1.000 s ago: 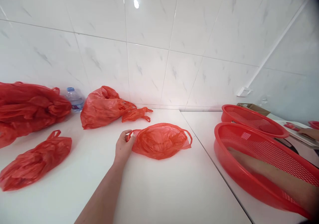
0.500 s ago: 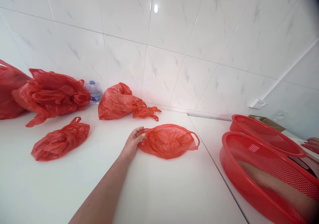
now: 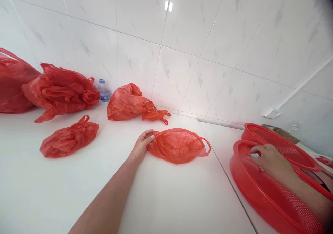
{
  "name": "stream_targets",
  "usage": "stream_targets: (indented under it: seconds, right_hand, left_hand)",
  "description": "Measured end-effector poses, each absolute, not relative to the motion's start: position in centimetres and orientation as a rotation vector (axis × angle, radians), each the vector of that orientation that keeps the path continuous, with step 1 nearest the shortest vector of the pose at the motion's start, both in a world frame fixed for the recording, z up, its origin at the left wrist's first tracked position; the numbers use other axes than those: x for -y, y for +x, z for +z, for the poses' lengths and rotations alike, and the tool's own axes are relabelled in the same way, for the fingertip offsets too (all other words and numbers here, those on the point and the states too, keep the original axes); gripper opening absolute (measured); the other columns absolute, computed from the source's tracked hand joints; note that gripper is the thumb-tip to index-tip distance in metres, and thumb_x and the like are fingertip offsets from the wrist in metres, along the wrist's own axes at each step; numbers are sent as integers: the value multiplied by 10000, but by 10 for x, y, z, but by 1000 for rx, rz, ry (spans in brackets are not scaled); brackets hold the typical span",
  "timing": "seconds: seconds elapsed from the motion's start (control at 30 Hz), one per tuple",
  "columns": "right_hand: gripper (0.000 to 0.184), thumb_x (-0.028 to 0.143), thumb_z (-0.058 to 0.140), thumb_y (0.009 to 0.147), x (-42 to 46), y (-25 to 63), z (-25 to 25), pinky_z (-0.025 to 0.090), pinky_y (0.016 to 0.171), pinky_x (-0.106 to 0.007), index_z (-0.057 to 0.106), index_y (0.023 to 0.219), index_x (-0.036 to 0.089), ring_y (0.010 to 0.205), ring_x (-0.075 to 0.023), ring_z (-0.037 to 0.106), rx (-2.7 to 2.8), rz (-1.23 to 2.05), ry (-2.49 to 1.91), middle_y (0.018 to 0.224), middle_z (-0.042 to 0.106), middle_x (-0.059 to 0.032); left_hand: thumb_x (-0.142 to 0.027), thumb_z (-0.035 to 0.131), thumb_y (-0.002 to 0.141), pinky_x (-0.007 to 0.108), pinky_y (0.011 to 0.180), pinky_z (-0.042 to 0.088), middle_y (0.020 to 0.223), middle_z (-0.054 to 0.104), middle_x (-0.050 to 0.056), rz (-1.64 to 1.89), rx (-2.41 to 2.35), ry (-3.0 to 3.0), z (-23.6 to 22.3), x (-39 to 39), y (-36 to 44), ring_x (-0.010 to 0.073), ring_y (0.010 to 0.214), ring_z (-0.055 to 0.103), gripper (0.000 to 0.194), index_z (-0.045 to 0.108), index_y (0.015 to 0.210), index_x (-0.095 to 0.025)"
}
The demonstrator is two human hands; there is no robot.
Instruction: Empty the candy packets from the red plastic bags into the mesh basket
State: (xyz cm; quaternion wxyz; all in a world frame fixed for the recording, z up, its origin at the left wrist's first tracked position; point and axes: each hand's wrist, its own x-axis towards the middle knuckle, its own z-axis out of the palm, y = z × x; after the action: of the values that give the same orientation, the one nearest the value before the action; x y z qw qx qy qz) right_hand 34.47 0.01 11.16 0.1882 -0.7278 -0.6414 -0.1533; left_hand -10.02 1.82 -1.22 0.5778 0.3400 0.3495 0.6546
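My left hand [image 3: 142, 145] rests on the white counter [image 3: 166, 196], its fingers pinching the left handle of a flat red plastic bag [image 3: 179, 145] that lies open in front of me. At the right, my right hand [image 3: 267, 157] reaches into the nearer of two red mesh baskets [image 3: 249, 189], its fingers curled over a small pale thing I cannot make out. The farther red basket [image 3: 275, 138] sits just behind it.
Several other red plastic bags lie on the counter: a crumpled one [image 3: 69, 140] at left, a fuller one [image 3: 130, 104] by the wall, a big heap [image 3: 59, 92] at far left. A water bottle [image 3: 103, 91] stands against the tiled wall. A cardboard box [image 3: 282, 131] sits behind the baskets.
My right hand has risen into view above the near basket's mesh, where only the forearm showed under it before. The view has swung left. My left hand stays on the bag handle.
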Motion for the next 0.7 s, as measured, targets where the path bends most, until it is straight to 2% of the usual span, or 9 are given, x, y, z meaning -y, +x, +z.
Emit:
stream_targets:
  seconds: [0.03,0.1,0.17,0.23,0.3,0.4,0.53,0.7]
  right_hand:
    - [195,407,624,750,-4,334,116,467,540,-297,627,828,228,713,-176,593,1873,-375,-2034,974,570,-81]
    - [182,394,610,745,-10,300,123,461,584,-300,602,852,247,804,-189,585,2046,-330,-1878,1046,533,-70]
    - [148,353,599,754,-14,252,123,442,582,-281,588,853,244,762,-160,561,2303,-274,-1652,1045,513,-45]
    - [97,262,568,771,-16,200,114,433,616,-264,591,861,232,741,-136,539,2558,-218,-1395,985,500,-35]
    - [134,172,525,774,-20,155,100,413,610,-252,596,878,218,743,-133,521,2759,-246,-1147,979,497,-41]
    - [161,133,553,730,-29,111,82,405,621,-249,618,842,228,762,-143,514,2855,-254,-997,950,516,-25]
    - [247,172,598,718,-42,100,84,429,760,-309,626,951,247,926,-200,522,2871,-259,-948,1112,511,-29]
    - [205,238,441,853,-36,153,118,438,722,-332,615,961,245,899,-198,565,2668,-357,-1202,1162,538,-48]
  left_hand:
    - [-354,735,659,222,578,392,1123,612,67,1526,-814,805,-13,-18,-100,107,718,570,450,588,1059,-209]
    - [-350,726,675,219,573,384,1134,610,67,1522,-811,815,-13,-18,-101,114,740,575,443,587,1074,-216]
    - [-348,716,687,215,564,377,1138,608,67,1526,-808,804,-12,-17,-101,115,751,576,437,586,1082,-215]
    - [-351,702,697,213,558,374,1135,609,64,1527,-793,782,-12,-16,-101,113,745,576,418,587,1076,-216]
    - [-358,684,710,217,560,380,1123,614,61,1528,-772,761,-11,-13,-101,113,734,577,395,587,1065,-215]
    - [-364,655,735,226,569,391,1115,616,66,1516,-760,757,-11,-8,-101,120,731,582,371,580,1063,-208]
    - [-365,636,756,221,560,384,1117,612,62,1507,-753,767,-11,-5,-101,117,734,578,358,571,1072,-211]
    - [-368,640,752,226,561,378,1122,610,62,1487,-764,785,-13,-9,-102,126,741,576,365,573,1076,-214]
